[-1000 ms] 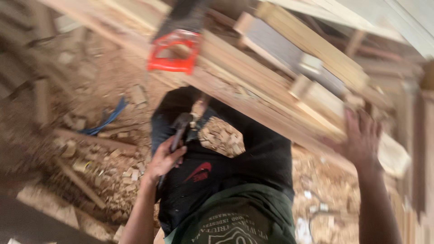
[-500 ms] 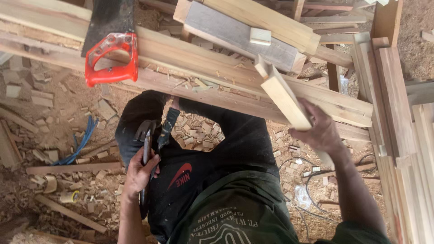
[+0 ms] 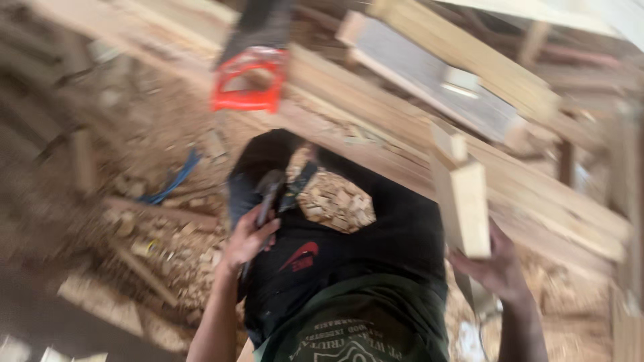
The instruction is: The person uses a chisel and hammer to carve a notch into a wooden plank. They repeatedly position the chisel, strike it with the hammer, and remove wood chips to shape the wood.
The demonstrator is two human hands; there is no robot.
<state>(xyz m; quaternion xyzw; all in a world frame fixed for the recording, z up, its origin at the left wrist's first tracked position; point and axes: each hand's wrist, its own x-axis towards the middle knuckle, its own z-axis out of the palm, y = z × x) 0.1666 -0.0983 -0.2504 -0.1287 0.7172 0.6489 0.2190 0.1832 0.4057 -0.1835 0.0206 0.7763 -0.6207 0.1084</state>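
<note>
A rough carpentry workshop. Long sawn planks (image 3: 402,127) lie stacked across the view, a handsaw with a red handle (image 3: 249,80) rests on them, and wood offcuts and sawdust (image 3: 168,248) litter the dirt floor

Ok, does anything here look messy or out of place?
Yes. Wood offcuts and shavings litter the ground, and a red-handled saw lies loose on the stacked planks. The right hand holds a wood block upright; the left hand grips a dark tool.

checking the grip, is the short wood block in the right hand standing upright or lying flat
Roughly upright. The wood block stands on end, slightly tilted, its lower end held by the right hand above the long planks. The frame is blurred.
</note>
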